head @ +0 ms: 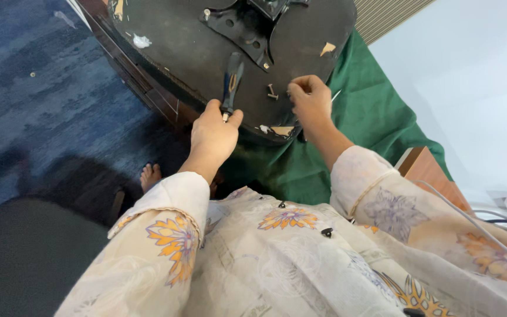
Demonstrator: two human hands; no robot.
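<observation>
Head view, my left hand (213, 134) gripping a black-and-blue-handled screwdriver (230, 87) on the worn black panel (183, 53), right hand (310, 100) fingers pinched together just right of a small loose screw (271, 91), green cloth (377, 111) beneath.

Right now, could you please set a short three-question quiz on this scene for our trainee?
1. True or false: the left hand grips a screwdriver.
2. What colour is the cloth under the black panel?
3. Where is the loose screw? A) on the carpet B) on the panel, beside the right hand C) in the person's lap

Key: 1 true; 2 green; 3 B.
</observation>
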